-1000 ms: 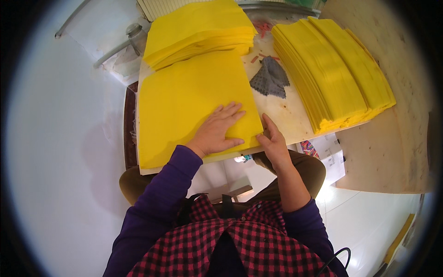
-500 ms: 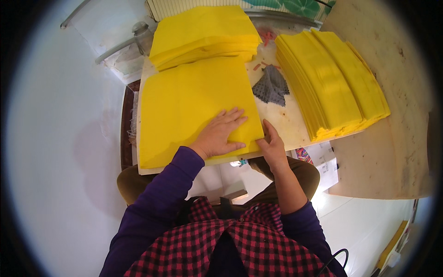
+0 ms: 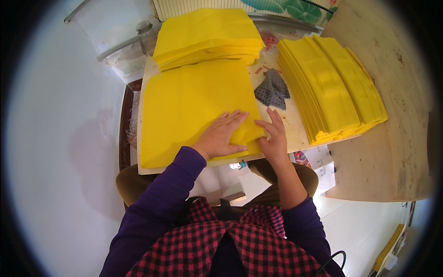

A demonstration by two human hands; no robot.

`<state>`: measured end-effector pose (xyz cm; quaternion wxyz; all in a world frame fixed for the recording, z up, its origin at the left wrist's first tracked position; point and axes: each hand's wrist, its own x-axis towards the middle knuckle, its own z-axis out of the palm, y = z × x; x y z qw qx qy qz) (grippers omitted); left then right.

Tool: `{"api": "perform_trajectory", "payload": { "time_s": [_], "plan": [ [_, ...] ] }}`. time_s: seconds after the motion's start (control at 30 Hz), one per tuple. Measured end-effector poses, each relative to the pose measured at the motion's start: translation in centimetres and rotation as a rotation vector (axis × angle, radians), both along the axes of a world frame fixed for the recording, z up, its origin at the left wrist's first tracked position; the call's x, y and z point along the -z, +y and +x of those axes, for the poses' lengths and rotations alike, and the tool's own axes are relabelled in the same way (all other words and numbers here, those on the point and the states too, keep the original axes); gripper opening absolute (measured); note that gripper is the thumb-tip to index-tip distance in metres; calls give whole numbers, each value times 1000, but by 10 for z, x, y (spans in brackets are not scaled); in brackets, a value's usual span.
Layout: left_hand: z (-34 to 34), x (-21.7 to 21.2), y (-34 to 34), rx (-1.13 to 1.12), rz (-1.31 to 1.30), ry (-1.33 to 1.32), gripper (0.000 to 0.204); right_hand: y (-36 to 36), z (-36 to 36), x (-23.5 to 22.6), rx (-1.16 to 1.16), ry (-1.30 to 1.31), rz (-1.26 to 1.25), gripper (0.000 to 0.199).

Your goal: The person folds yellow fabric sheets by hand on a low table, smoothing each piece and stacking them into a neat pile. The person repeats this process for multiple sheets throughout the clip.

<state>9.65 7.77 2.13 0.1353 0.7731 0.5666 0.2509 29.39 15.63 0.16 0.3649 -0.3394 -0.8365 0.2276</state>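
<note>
Since the earlier frame, the right hand (image 3: pixel 275 142) has opened: its fingers have fanned out and the index now reaches over the edge of the front yellow sheet (image 3: pixel 194 99), while the left hand (image 3: pixel 221 135) has kept its place. I read this as working the near right corner, so I'd keep the left palm flat and its pressure even so nothing slides, and bring the right thumb and index together lightly there, without creasing the corner or catching extra layers.

The sheet lies directly under the left hand, stretching ahead and to its left, its right edge just beside the right hand. The left hand is flat, thumb held out sideways. The right is spread, thumb and index apart; I cannot tell whether the thumb is under the edge. Ahead of the right hand is a grey cloth (image 3: pixel 273 90); to its right, well apart, sits a folded yellow pile (image 3: pixel 327 87).
</note>
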Motion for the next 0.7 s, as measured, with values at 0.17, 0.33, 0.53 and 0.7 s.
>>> {"api": "perform_trajectory", "payload": {
  "time_s": [0.17, 0.33, 0.53, 0.7],
  "plan": [
    [-2, 1, 1, 17, -23, -35, 85, 18, -12, -18, -97, -4, 59, 17],
    [-7, 9, 5, 11, -72, -140, 67, 26, -23, -23, -162, 84, 44, 19],
    [-9, 17, 5, -2, -74, -233, 52, 57, -7, -17, 75, 169, -139, 24],
    [-12, 15, 6, 1, -138, -299, 54, 97, -2, 3, 277, -28, -180, 31]
  ]
}}
